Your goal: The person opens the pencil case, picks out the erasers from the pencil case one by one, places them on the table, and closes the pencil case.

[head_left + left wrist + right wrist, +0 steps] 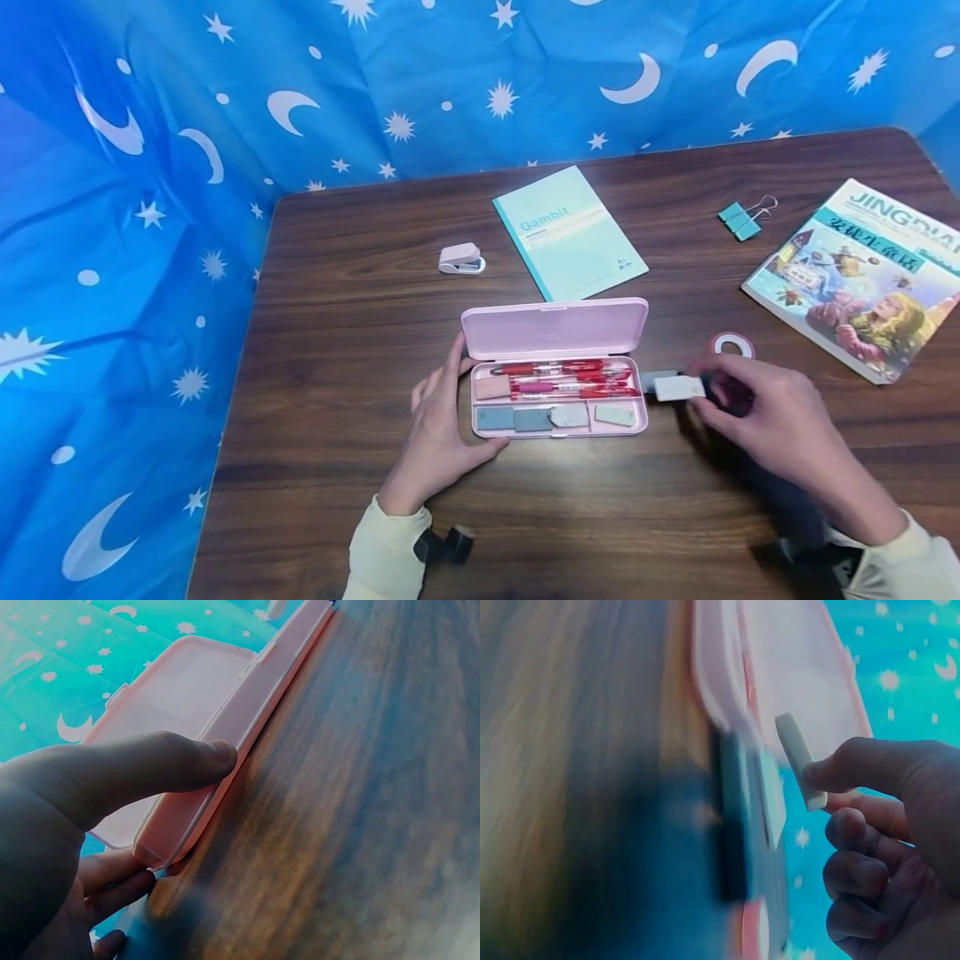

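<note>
Head view: my left hand [438,433] holds the left end of an open pink case [555,332] on a dark wooden table [337,350]. Red pens [573,367] lie in its back section; grey blocks [532,419] and paler ones sit in front. My right hand [780,412] pinches a white eraser [677,388] just right of the case, partly hiding a grey piece [651,381]; I cannot tell whether they touch. A tape roll [731,337] lies beside my right fingers. Farther off are a stapler [460,255], notebook [570,237], clip [740,222] and book [862,292].

Left wrist view: my thumb lies along the case's front wall and other fingers reach its end corner. Light, even pressure here should stop the case sliding without tipping it.

Right wrist view: thumb and forefinger grasp the white eraser near one end, the other end free and tilted; my remaining fingers curl in, holding nothing I can see. With so much sticking out, a firm pinch seems best, levelled slowly, spare fingers tucked clear of the case rim and grey piece.
</note>
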